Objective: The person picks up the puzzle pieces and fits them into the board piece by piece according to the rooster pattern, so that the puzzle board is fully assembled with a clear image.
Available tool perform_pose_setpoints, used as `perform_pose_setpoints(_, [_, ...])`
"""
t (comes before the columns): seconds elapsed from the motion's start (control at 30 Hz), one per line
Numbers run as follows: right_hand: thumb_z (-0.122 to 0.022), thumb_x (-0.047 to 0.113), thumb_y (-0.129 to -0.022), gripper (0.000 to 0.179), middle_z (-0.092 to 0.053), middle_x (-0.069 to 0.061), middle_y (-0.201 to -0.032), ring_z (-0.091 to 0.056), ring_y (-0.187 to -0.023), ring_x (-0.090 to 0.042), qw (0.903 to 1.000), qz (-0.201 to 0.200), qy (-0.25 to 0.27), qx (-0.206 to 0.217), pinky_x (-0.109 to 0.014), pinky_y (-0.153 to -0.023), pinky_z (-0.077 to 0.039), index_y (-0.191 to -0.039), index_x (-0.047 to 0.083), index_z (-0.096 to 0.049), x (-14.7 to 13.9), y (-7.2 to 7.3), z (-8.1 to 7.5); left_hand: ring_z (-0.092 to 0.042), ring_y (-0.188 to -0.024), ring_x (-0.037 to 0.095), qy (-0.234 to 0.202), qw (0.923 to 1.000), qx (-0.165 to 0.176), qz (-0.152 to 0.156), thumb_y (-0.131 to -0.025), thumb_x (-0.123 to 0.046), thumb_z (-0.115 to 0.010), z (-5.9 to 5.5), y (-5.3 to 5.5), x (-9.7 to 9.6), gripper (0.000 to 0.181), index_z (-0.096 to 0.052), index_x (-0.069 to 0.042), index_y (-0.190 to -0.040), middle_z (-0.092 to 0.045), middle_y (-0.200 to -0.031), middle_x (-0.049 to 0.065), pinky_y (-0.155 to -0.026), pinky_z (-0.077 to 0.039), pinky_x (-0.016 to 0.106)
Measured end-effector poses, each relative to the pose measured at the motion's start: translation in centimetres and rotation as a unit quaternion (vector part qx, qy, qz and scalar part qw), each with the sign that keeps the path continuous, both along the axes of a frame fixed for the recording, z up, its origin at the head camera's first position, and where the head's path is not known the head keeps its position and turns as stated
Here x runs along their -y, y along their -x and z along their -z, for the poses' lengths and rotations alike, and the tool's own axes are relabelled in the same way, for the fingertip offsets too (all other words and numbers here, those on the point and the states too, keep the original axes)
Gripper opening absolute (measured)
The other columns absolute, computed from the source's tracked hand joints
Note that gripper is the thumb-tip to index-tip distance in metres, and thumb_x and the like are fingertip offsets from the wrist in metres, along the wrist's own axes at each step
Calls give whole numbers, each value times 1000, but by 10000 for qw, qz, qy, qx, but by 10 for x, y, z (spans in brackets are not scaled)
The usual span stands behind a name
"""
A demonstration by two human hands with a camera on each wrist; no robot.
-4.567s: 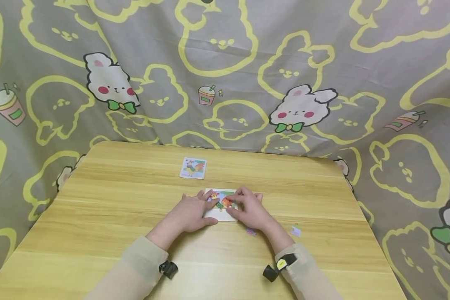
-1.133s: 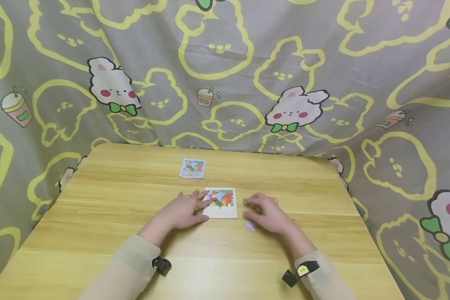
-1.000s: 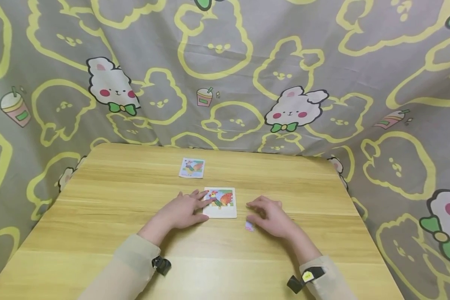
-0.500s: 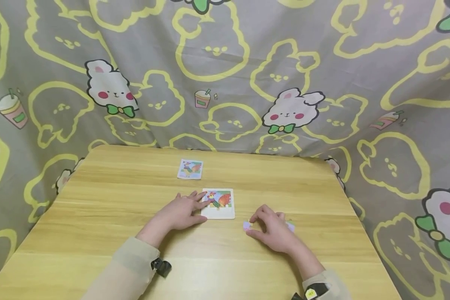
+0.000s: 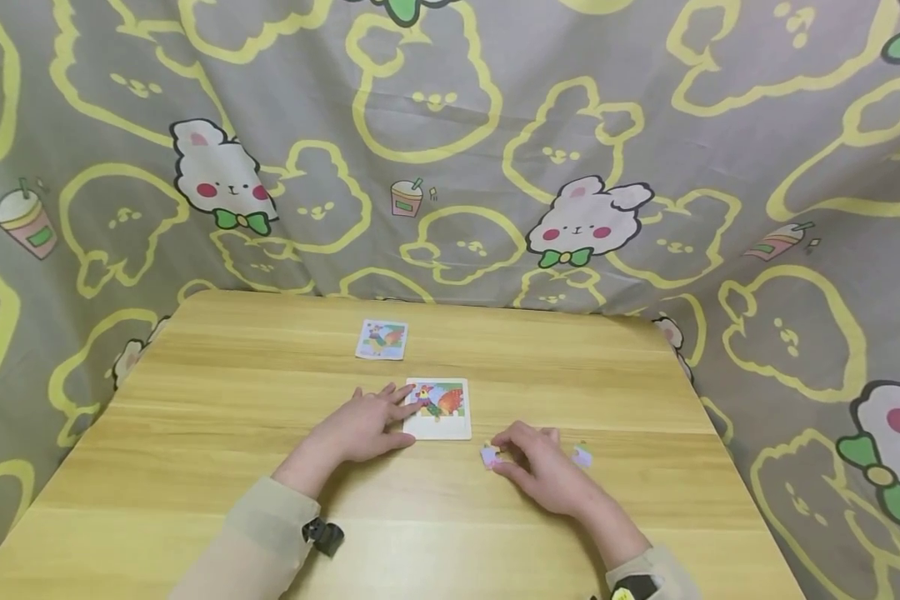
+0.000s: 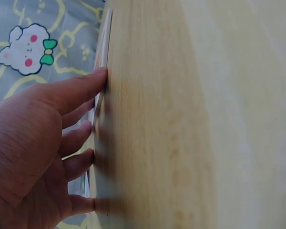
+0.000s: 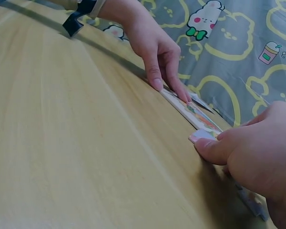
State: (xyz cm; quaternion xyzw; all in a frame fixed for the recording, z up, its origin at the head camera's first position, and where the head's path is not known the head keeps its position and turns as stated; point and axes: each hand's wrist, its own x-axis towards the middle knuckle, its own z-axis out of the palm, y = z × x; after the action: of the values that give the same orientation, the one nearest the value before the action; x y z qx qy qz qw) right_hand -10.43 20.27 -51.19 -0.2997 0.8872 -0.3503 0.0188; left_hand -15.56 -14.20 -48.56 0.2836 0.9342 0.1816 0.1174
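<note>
My left hand [image 5: 362,425] rests with spread fingers on the left side of a white-framed jigsaw board [image 5: 442,429]. The board's upper part shows a rooster picture with a red-orange tail, and its lower strip is plain white. To the right of the board, my right hand [image 5: 543,468] pinches a small lilac-and-pink puzzle piece [image 5: 489,456] between thumb and fingers. In the right wrist view this piece [image 7: 203,135] sticks out past the thumb, close over the table. Another pale blue puzzle piece [image 5: 582,456] lies just right of that hand.
A square card [image 5: 382,340] with the full rooster picture lies behind the board, slightly left. The wooden table [image 5: 435,533] runs back to a grey curtain [image 5: 450,250] with yellow outlines and rabbit heads. Black straps with small devices sit at both sleeve cuffs.
My right hand has left the board, moved right and toward me, and taken hold of the lilac piece, which now sits tilted and slightly further left. My left hand stays at the board's left side.
</note>
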Motion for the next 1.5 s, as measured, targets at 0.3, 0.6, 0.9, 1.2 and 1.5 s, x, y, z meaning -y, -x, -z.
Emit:
perform_pose_setpoints(0.3, [-77, 16, -98, 25, -63, 14, -99, -53, -85, -8, 9999, -55, 105, -6, -42, -90, -24, -122, 14, -70, 1, 0, 2, -31, -154, 42, 60, 10000, 40, -23, -102, -49, -69, -2, 1, 0, 63, -54, -22, -157, -34, -170, 8, -113, -18, 81])
perform_pose_setpoints(0.6, [-74, 21, -101, 13, -60, 17, -84, -51, -80, -6, 9992, 113, 382, 20, -38, -86, -30, -113, 22, -68, 2, -1, 5, -31, -153, 43, -26, 10000, 10, 1, -102, -47, -69, 0, 1, 1, 62, -55, -21, -156, -34, -169, 9, -113, -18, 82])
perform_pose_setpoints(0.9, [-68, 12, -105, 6, -75, 6, -94, -66, -79, -10, 9942, 5, 1056, 199, -29, -73, -56, -111, 14, -68, 2, 11, 6, -31, -153, 44, -27, 10000, -7, 45, -102, -47, -69, 0, 2, 0, 63, -53, -21, -158, -34, -170, 10, -113, -17, 82])
perform_pose_setpoints(1.2, [-70, 11, -103, 16, -70, 7, -96, -67, -89, -14, 9886, 660, 1237, 550, -30, -79, -58, -119, 7, -72, 10, 18, -5, -31, -153, 43, -46, 10000, -9, 33, -102, -46, -69, 0, 3, 0, 62, -54, -22, -157, -34, -169, 10, -112, -17, 82])
perform_pose_setpoints(1.5, [-69, 15, -105, 19, -74, 3, -102, -70, -98, -16, 9789, 904, 1581, 928, -36, -92, -58, -122, 9, -76, 17, 24, -8, -31, -153, 44, -81, 10000, 32, 22, -102, -44, -69, -2, 2, 1, 62, -54, -21, -157, -34, -169, 10, -113, -16, 82])
